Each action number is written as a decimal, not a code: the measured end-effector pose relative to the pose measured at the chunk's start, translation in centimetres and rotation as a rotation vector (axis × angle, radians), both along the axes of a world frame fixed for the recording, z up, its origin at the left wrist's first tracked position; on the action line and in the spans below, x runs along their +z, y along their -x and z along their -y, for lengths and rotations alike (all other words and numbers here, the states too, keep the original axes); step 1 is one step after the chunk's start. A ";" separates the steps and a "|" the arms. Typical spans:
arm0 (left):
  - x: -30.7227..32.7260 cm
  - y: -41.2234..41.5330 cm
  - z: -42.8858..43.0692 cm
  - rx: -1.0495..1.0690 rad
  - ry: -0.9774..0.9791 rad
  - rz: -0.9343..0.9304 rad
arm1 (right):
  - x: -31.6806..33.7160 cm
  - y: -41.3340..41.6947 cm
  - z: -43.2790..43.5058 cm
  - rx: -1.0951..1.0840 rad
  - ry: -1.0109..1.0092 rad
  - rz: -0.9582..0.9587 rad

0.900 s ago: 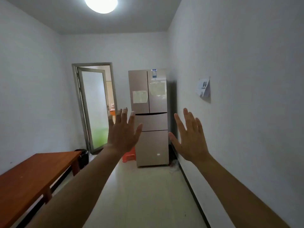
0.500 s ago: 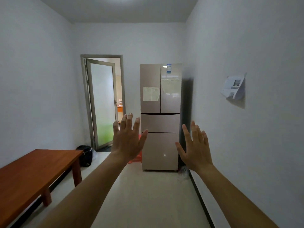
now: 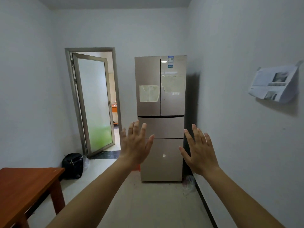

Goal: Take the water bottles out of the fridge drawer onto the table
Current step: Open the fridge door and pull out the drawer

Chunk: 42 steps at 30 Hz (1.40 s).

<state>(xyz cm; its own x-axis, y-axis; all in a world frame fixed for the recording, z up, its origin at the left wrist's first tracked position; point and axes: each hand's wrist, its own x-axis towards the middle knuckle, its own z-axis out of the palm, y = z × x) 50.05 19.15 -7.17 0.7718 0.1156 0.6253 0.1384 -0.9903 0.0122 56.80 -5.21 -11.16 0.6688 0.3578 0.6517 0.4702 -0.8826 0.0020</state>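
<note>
Since the earlier frames the fridge [image 3: 160,112] has grown in the view, so the person stands closer to it. Both arms stay stretched forward.

Hands:
- Left hand [image 3: 135,147]: fingers straight and spread, back toward the camera, holding nothing.
- Right hand [image 3: 199,155]: the same, fingers spread, holding nothing.
- Neither hand appears to touch the fridge; both are seen in front of its drawers, well short of it.

Progress: judged from this view, no step is complete.
- Upper drawer [image 3: 164,127] and lower drawer [image 3: 162,162] are both closed.
- No bottles are visible. They are presumably inside a drawer; which one cannot be told.
- No bottles stand on the visible part of the table [image 3: 24,186], at lower left.
- Remaining: reach the fridge, open the drawer, lift out each bottle, carry it to the table.

Orientation:
- The fridge stands upright against the right wall, long axis vertical, front facing the camera.
- Each drawer front runs horizontally and would pull out toward the person.
- How the bottles lie cannot be told.
</note>
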 end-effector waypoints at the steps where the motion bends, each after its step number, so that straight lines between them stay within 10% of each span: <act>1: -0.6 -2.6 -0.1 0.005 0.012 -0.005 | -0.4 -2.6 0.1 -0.004 -0.006 -0.001; 42: -16.2 -85.6 -35.2 0.112 0.362 -0.381 | -13.7 -89.0 -35.1 0.094 0.170 -0.370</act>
<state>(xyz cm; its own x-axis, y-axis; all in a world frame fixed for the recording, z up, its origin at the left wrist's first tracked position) 135.65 54.32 -23.41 0.9067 0.3666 0.2087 0.3043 -0.9111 0.2782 145.78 29.92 -24.87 0.8060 0.5104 0.2997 0.5453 -0.8372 -0.0407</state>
